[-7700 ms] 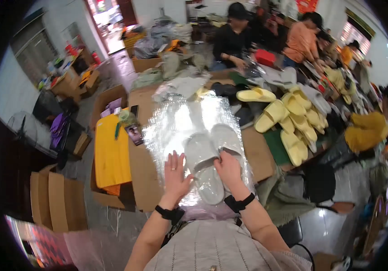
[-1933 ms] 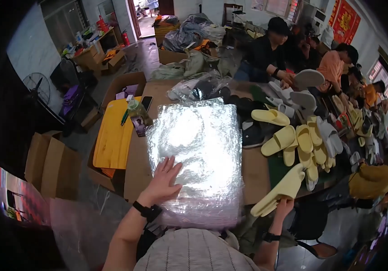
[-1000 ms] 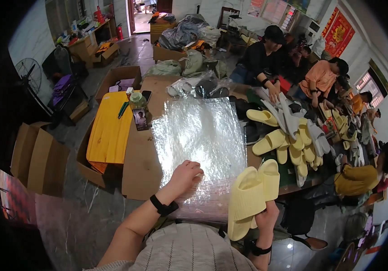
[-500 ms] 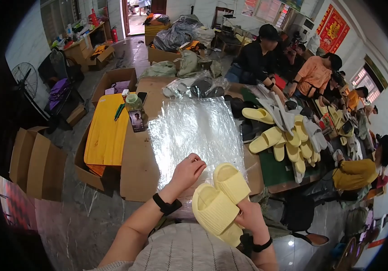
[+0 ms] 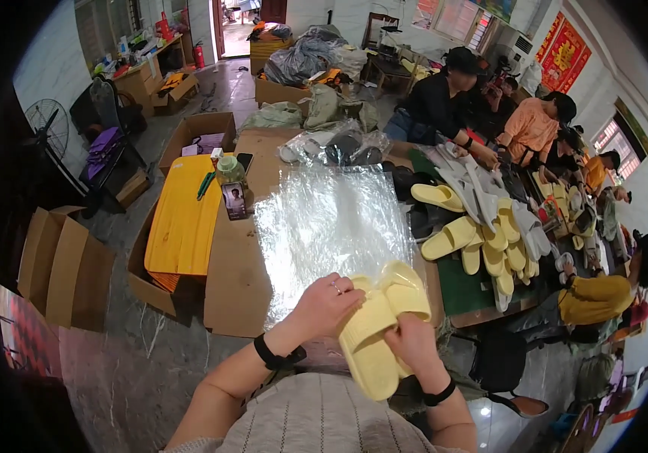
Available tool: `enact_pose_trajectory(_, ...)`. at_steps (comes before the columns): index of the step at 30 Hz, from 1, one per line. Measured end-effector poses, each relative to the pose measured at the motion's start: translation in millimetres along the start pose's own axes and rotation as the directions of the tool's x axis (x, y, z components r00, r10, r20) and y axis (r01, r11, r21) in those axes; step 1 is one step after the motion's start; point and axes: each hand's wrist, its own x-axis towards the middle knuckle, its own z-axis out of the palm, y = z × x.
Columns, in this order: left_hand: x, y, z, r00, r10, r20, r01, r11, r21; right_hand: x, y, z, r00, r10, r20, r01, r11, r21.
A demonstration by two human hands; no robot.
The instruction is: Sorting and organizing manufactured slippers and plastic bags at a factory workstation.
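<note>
1. The right hand [image 5: 414, 343] grasps a pair of pale yellow slippers [image 5: 373, 359], its fingers clenched around the strap opening of one; gripping there probably lets a single hand carry both.
2. The left hand [image 5: 327, 304] has its fingers bent against the front of the other slipper, apparently to steady it; how firmly they press cannot be told.
3. The pair is held close to the wearer's body, above the near edge of the clear plastic sheets [image 5: 331, 219], toes pointing away, seemingly so that both hands reach it easily.
4. Those sheets lie flat and stacked on the cardboard-covered worktop [image 5: 237, 294], directly before the wearer, presumably to keep the uppermost within reach.
5. More yellow slippers [image 5: 448, 240] are heaped to the right, on the right hand's side, likely for easy picking.
6. On the left, flat yellow packets [image 5: 183, 219] are stacked in an open carton [image 5: 146, 283], while a bottle [image 5: 229, 172] and a phone-like item [image 5: 235, 201] stand near the worktop's edge, perhaps to leave the middle to the sheets.
</note>
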Motion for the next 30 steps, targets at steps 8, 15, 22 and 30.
enact_pose_trajectory(8,-3,20,0,0.998,0.040,0.042,-0.032,0.981,-0.189,35,-6,37,0.992,-0.126,-0.007,0.126,0.992,-0.009)
enact_pose_trajectory(15,-11,28,-10,0.998,0.024,0.051,-0.006,0.948,-0.319,87,-41,57,0.997,0.010,-0.079,-0.003,0.996,0.092)
enact_pose_trajectory(22,-17,23,-23,0.996,-0.077,0.038,0.085,0.943,-0.321,97,-55,69,0.962,0.056,-0.267,0.066,0.901,0.428)
enact_pose_trajectory(30,-29,14,-25,0.979,-0.198,0.048,0.203,0.923,-0.328,47,-29,67,0.921,-0.334,-0.201,0.356,0.931,0.083)
